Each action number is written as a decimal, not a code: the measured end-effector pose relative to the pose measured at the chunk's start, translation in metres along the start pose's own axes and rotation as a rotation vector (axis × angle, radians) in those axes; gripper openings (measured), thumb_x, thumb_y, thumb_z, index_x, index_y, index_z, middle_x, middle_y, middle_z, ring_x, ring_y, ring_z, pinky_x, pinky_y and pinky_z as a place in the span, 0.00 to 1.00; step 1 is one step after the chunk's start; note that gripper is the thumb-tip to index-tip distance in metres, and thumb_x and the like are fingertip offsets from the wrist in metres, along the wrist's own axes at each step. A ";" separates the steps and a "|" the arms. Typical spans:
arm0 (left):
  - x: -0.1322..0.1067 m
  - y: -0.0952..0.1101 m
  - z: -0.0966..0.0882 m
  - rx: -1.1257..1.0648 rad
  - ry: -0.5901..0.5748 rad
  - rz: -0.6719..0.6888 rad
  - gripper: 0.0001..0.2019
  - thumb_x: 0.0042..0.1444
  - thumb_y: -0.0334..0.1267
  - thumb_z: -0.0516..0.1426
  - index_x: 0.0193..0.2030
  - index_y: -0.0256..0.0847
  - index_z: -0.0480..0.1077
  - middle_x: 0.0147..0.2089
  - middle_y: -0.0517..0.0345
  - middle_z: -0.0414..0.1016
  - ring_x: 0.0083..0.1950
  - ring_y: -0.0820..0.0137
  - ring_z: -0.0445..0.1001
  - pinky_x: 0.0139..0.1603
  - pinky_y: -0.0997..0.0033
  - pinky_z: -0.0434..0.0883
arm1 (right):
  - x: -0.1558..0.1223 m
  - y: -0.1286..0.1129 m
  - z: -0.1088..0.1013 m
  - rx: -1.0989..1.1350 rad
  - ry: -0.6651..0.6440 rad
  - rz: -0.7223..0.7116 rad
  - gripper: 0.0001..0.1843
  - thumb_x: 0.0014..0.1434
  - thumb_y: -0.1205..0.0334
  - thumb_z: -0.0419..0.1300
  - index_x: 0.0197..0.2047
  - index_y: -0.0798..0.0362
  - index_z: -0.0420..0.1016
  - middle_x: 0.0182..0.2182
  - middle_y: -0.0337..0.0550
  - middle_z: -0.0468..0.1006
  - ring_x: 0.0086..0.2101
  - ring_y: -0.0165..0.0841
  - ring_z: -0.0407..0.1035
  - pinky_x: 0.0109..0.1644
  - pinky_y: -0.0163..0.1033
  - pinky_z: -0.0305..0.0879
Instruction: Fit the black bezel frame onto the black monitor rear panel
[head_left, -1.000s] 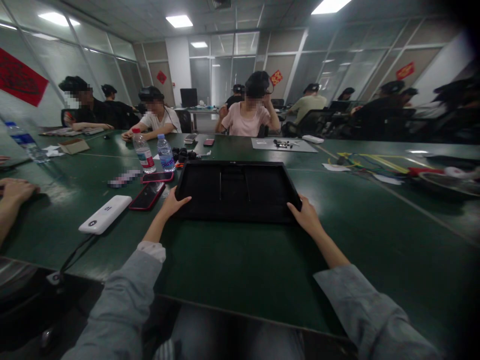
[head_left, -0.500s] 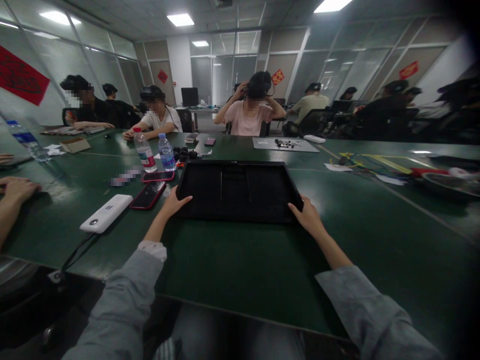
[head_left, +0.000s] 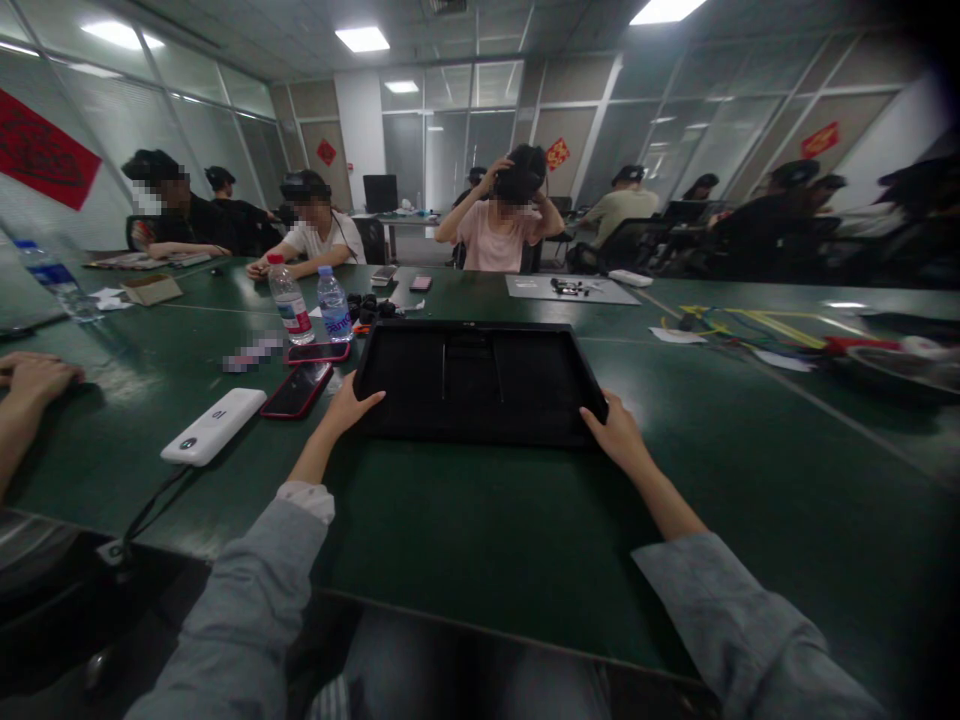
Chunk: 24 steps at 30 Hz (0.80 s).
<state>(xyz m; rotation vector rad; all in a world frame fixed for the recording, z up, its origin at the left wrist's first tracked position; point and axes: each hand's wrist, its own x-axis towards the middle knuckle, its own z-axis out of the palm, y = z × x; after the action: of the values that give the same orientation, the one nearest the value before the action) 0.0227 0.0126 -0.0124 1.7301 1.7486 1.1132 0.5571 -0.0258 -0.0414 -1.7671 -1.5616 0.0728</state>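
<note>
A shallow black rectangular tray (head_left: 480,436) with raised rims lies on the green table in front of me. Thin slots and a raised panel mark its inner face. My left hand (head_left: 341,412) grips its left side, thumb over the rim and the other fingers hidden beneath or behind. On the opposite side my right hand (head_left: 619,430) holds the right rim the same way. Beside my left hand rests a phone with a red edge (head_left: 298,390). Another phone (head_left: 319,353) lies just behind it.
A white power bank (head_left: 214,428) with a cable sits left. Two bottles, one red-capped (head_left: 291,305) and one blue-capped (head_left: 334,308), stand behind the phones. A co-worker's hand (head_left: 37,378) rests at far left. Cables (head_left: 750,325) and a metal bowl (head_left: 907,368) lie right.
Both my hands and the tray stay in place. The person across the table has shifted slightly right, hands still raised to the headset. A second hand at the far left edge has gone from view.
</note>
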 end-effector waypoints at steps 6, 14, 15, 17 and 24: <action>0.003 -0.005 0.002 -0.004 0.017 0.010 0.41 0.55 0.51 0.66 0.70 0.34 0.59 0.70 0.31 0.64 0.71 0.51 0.65 0.71 0.51 0.60 | 0.000 -0.001 0.000 0.015 0.006 0.019 0.38 0.60 0.46 0.56 0.67 0.61 0.64 0.58 0.64 0.74 0.58 0.54 0.70 0.64 0.60 0.64; 0.002 -0.006 0.002 0.018 0.018 0.025 0.39 0.57 0.49 0.64 0.70 0.32 0.58 0.71 0.30 0.63 0.71 0.50 0.65 0.71 0.52 0.60 | -0.001 -0.006 -0.002 -0.015 -0.019 0.040 0.37 0.61 0.50 0.55 0.68 0.64 0.62 0.59 0.66 0.73 0.58 0.54 0.69 0.65 0.60 0.63; 0.002 -0.006 0.002 0.015 0.019 0.027 0.39 0.57 0.49 0.64 0.70 0.32 0.58 0.70 0.31 0.64 0.71 0.50 0.66 0.71 0.51 0.61 | -0.001 -0.007 -0.002 -0.019 -0.024 0.043 0.38 0.61 0.51 0.55 0.68 0.65 0.62 0.59 0.67 0.72 0.59 0.54 0.69 0.65 0.59 0.63; 0.002 -0.005 0.002 0.007 0.023 0.036 0.36 0.58 0.48 0.64 0.69 0.34 0.60 0.69 0.33 0.66 0.70 0.50 0.67 0.70 0.51 0.62 | -0.001 -0.007 -0.003 -0.020 -0.023 0.036 0.37 0.61 0.51 0.55 0.67 0.65 0.62 0.59 0.68 0.72 0.59 0.55 0.69 0.65 0.59 0.63; 0.003 -0.007 0.002 -0.044 0.054 0.004 0.32 0.59 0.49 0.63 0.67 0.37 0.63 0.65 0.38 0.71 0.68 0.52 0.69 0.70 0.51 0.63 | -0.001 -0.006 -0.003 -0.002 -0.010 0.014 0.37 0.60 0.50 0.54 0.67 0.62 0.63 0.59 0.65 0.73 0.58 0.55 0.69 0.64 0.60 0.64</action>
<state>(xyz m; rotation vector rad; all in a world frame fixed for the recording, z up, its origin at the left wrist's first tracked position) 0.0194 0.0166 -0.0183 1.6926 1.7396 1.2023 0.5532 -0.0284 -0.0364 -1.7819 -1.5563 0.0874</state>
